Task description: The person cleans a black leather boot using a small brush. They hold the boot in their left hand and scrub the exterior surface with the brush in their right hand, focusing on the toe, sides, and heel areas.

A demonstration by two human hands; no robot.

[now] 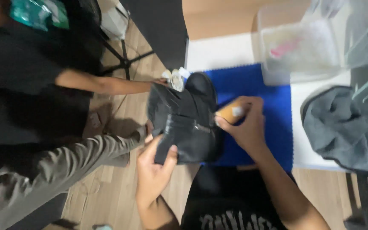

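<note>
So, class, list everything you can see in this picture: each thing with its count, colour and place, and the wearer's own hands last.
boot: one, black, held over the mat's left edge
brush: one, tan, against the boot
mat: one, blue, on the table
table: one, white, upper middle
box: one, clear, past the mat
cloth: one, grey, table's right
other person: one, black top, grey trousers, left
left hand: holds the boot's lower edge
right hand: holds the brush

Glossy black leather boot (188, 121) on matt blue cloth (269, 110), pale wood floor (120, 179)
</note>
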